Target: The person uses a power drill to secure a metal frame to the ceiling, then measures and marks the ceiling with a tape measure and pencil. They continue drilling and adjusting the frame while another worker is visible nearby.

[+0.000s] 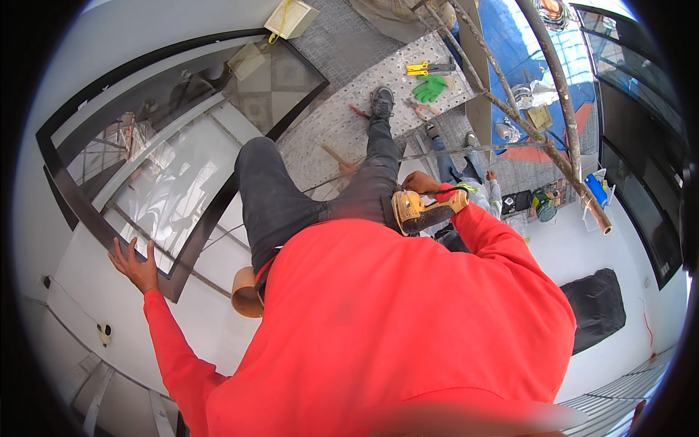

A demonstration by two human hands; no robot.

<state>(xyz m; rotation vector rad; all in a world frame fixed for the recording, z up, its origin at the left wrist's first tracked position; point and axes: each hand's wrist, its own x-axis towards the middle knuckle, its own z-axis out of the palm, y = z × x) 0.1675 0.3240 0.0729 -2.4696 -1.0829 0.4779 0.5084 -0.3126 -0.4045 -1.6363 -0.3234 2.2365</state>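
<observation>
My left hand lies with spread fingers against the lower corner of a dark window frame. Glass and a pale inner sash show within that frame. At my right hip is a yellow-and-black power tool; its exact kind is hard to make out. Just beyond it, my right hand is closed, with a dark strap or cord running by the wrist. What the fingers grip is hidden. A brown tube-shaped holder hangs at my left hip.
My foot is on a perforated metal platform, which bears a green glove, a yellow tool and pliers. Scaffold poles rise on the right. Below, another person's legs and hand show.
</observation>
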